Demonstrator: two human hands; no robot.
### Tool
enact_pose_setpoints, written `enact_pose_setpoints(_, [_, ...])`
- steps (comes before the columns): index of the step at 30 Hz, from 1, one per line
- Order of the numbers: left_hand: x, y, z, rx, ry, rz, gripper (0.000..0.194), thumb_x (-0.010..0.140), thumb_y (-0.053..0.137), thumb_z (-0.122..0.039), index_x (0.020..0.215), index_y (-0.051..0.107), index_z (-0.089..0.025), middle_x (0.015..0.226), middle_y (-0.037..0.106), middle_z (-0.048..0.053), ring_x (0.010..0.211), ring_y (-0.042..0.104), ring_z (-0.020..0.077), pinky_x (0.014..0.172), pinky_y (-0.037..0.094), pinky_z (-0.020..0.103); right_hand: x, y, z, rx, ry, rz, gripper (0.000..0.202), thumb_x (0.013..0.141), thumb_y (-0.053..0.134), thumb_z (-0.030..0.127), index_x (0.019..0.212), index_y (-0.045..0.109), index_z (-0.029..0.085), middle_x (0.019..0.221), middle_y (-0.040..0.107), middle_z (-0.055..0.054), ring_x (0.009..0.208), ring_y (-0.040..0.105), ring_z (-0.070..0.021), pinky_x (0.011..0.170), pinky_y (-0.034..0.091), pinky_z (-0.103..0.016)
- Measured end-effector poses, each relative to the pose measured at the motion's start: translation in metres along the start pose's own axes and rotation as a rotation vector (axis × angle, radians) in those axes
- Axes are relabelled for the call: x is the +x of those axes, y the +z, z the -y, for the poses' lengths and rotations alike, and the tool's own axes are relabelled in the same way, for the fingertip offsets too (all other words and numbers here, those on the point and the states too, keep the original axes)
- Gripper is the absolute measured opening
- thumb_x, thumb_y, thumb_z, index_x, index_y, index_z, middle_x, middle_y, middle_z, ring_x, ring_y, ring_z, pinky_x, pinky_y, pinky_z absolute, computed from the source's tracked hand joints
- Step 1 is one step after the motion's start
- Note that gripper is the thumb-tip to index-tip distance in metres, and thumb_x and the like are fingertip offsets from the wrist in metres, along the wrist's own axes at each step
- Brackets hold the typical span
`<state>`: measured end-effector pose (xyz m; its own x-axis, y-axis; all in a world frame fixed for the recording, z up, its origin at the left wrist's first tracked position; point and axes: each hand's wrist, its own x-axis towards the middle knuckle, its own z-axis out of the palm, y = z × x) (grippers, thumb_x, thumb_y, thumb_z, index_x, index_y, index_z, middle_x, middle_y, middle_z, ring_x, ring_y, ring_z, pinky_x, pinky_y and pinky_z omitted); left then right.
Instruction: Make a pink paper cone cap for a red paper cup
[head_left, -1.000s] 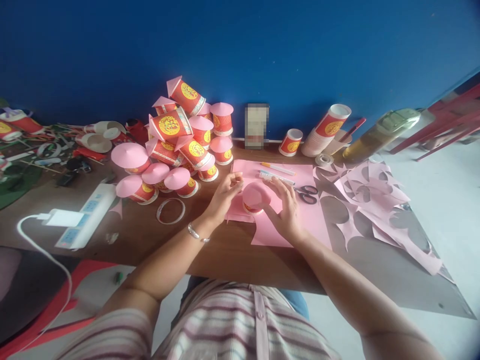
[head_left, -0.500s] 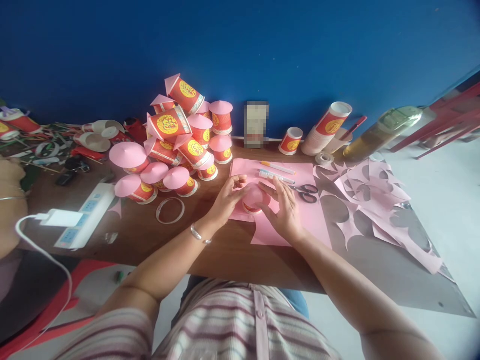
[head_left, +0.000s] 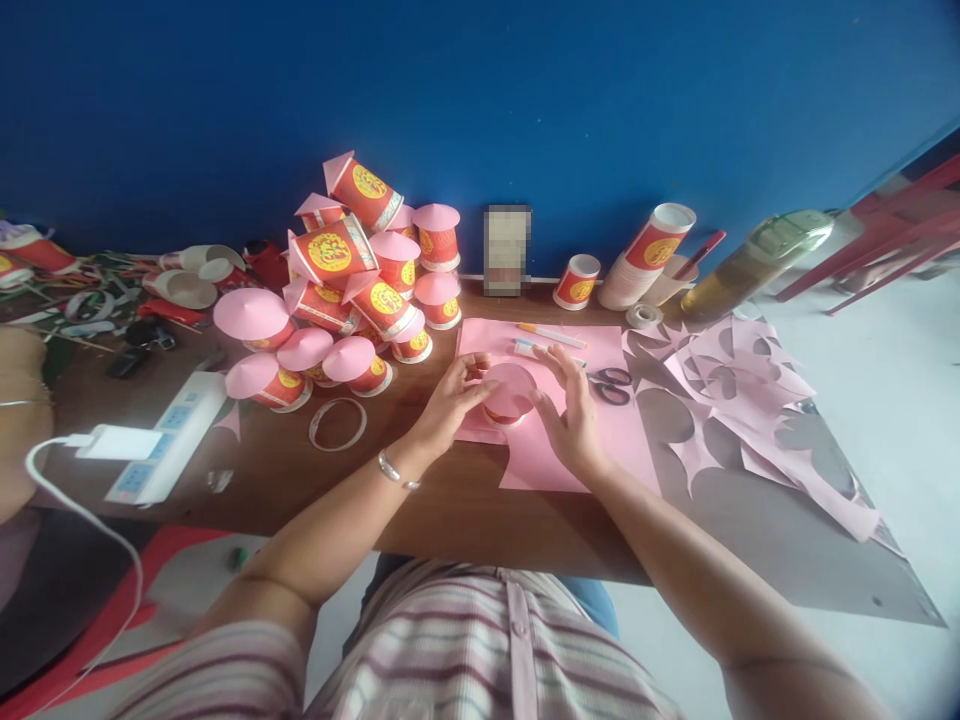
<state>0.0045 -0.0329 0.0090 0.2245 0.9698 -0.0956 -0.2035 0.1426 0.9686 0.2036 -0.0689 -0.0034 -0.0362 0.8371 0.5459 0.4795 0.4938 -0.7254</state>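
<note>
A paper cup with a pink paper cone (head_left: 511,388) on top stands upright on the pink paper, between my two hands. On its left side is my left hand (head_left: 456,398), fingers loosely bent and thumb stretched to the cone's edge; whether it presses there I cannot tell. My right hand (head_left: 574,415) is spread on the other side, its thumb close to the cone's rim and its fingers reaching past it. Beyond them, a pen (head_left: 551,334) and a white-and-blue marker (head_left: 529,349) lie on the pink sheet (head_left: 592,460). Scissors (head_left: 613,386) rest just right of my right hand.
Cone-topped red cups (head_left: 330,250) are piled at the back left. A power strip (head_left: 176,440) and a tape ring (head_left: 337,424) lie nearer. Stacked cups (head_left: 645,260), a tape roll (head_left: 643,316), a bottle (head_left: 757,260) and paper offcuts (head_left: 742,390) occupy the right.
My right hand has drawn slightly away from the cone, its fingers straighter. More of the cone now shows. My left hand stays beside it, and the view has shifted a little.
</note>
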Motion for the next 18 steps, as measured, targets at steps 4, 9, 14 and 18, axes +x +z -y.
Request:
enact_pose_setpoints(4, [0.001,-0.001,-0.001,-0.022,-0.022,0.023,0.048,0.079,0.085,-0.037,0.122,0.067,-0.022,0.123,0.062,0.006,0.119,0.054,0.0223,0.105,0.04,0.035,0.001,0.008,-0.011,0.259,0.172,-0.02,0.054,0.105,0.053,0.046,0.153,0.036,0.028,0.148,0.061,-0.015,0.141,0.057,-0.0262,0.114,0.049,-0.055])
enact_pose_setpoints(9, [0.002,-0.001,0.0,-0.064,-0.053,0.062,0.045,0.079,0.086,-0.035,0.119,0.069,-0.022,0.123,0.065,0.006,0.122,0.055,0.0242,0.105,0.041,0.035,0.004,0.011,-0.015,0.363,0.308,-0.007,0.059,0.099,0.062,0.056,0.148,0.043,0.029,0.148,0.062,-0.015,0.141,0.057,-0.0272,0.115,0.047,-0.055])
enact_pose_setpoints(14, [0.002,-0.001,0.0,-0.06,-0.05,0.072,0.044,0.08,0.085,-0.035,0.119,0.069,-0.022,0.123,0.067,0.006,0.12,0.057,0.0246,0.104,0.042,0.036,0.008,0.01,-0.011,0.37,0.348,-0.002,0.062,0.094,0.069,0.055,0.145,0.047,0.028,0.146,0.063,-0.015,0.141,0.057,-0.0284,0.118,0.043,-0.057])
enact_pose_setpoints(18, [0.002,0.0,-0.002,-0.101,-0.079,0.058,0.046,0.077,0.087,-0.035,0.117,0.069,-0.02,0.122,0.067,0.007,0.12,0.057,0.0247,0.105,0.042,0.037,0.008,0.009,-0.011,0.366,0.356,-0.014,0.059,0.094,0.069,0.053,0.144,0.049,0.028,0.146,0.064,-0.014,0.139,0.059,-0.0287,0.119,0.042,-0.06])
